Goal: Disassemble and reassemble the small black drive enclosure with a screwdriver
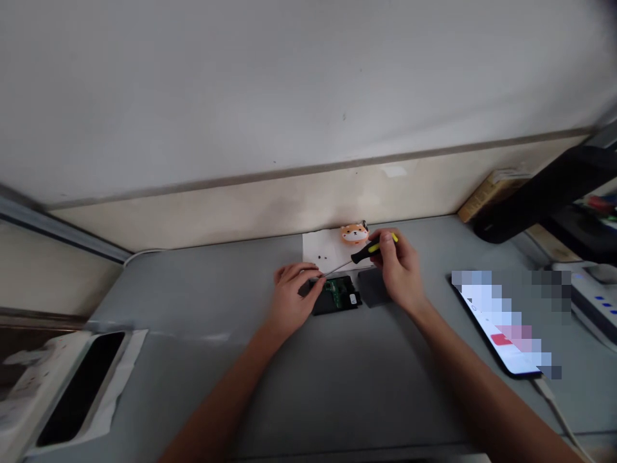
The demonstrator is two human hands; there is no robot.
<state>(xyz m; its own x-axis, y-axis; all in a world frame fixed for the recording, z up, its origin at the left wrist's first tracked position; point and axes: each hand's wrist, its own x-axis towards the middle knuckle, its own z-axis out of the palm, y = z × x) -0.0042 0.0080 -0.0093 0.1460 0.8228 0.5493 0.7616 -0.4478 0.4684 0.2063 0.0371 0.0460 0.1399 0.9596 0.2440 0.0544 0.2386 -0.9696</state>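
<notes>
My right hand [399,267] is closed round the black and yellow handle of a screwdriver [365,251]. Its shaft slants down to the left, with the tip by my left fingertips. My left hand [296,297] rests at the left end of a black device with a green circuit board [340,294], thumb and fingers near the tip; whether they pinch anything is too small to tell. A dark flat piece [373,288] lies right of the device, partly under my right hand. Behind, small dark bits [319,257] and an orange animal-face case [354,234] sit on white paper [312,244].
On the grey table [193,360], a lit phone [499,331] with a cable lies at right, near a power strip [588,299]. A black cylinder [540,193] and a box [486,196] stand at back right. Another phone [81,389] lies on paper at left.
</notes>
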